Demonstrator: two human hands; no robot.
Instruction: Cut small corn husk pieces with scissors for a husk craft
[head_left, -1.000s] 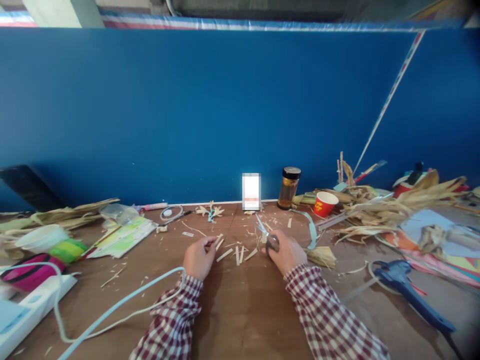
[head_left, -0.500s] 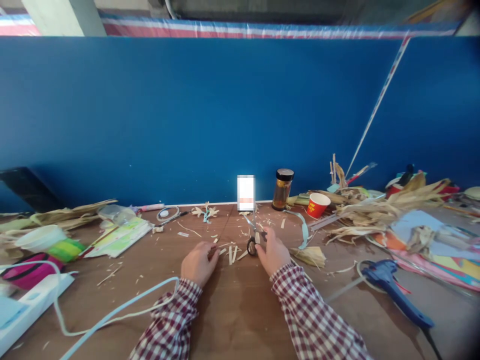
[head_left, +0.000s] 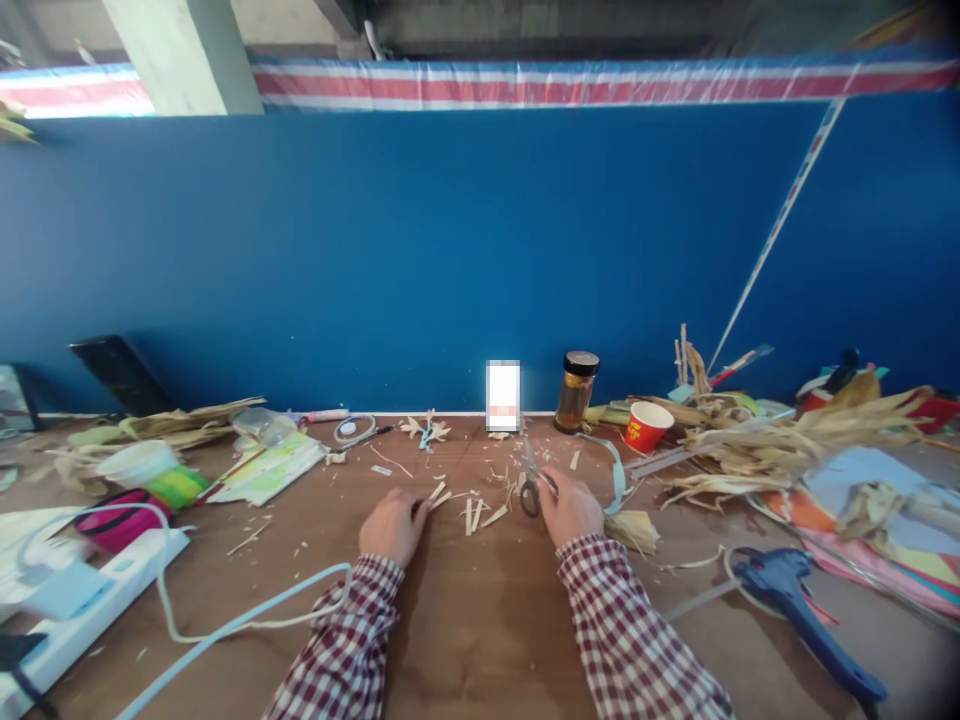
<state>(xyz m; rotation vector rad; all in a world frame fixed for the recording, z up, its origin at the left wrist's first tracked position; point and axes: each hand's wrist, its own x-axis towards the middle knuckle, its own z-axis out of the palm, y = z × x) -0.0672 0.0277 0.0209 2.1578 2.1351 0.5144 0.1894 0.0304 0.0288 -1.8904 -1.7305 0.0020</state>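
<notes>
Two grips, what state?

Right grip [head_left: 574,508]: closed on the scissors [head_left: 532,474]. Handle loops are at my fingers, blades point away from me. Left grip [head_left: 394,525]: low at the table [head_left: 480,620], fingers bent together right by two pale strips [head_left: 438,492]. Can't tell if I'm pinching one.

More strips?

Yes, loose strips [head_left: 469,515] lying between my grips, small scraps scattered beyond.

Containers?

Jar [head_left: 577,398]: upright near the blue panel [head_left: 420,260], dark lid on, amber-brown contents showing through the side. Red cup [head_left: 646,432]: upright, to the jar's right and a bit nearer me. Pale inner wall visible, bottom hidden, so can't tell what's in it.

Left side?

White cup [head_left: 136,463], just behind the magenta pouch [head_left: 120,522] and beside a yellow-green packet [head_left: 178,487]. Can't see into cup or pouch. Clear plastic container [head_left: 264,428] farther back, contents unclear.
</notes>
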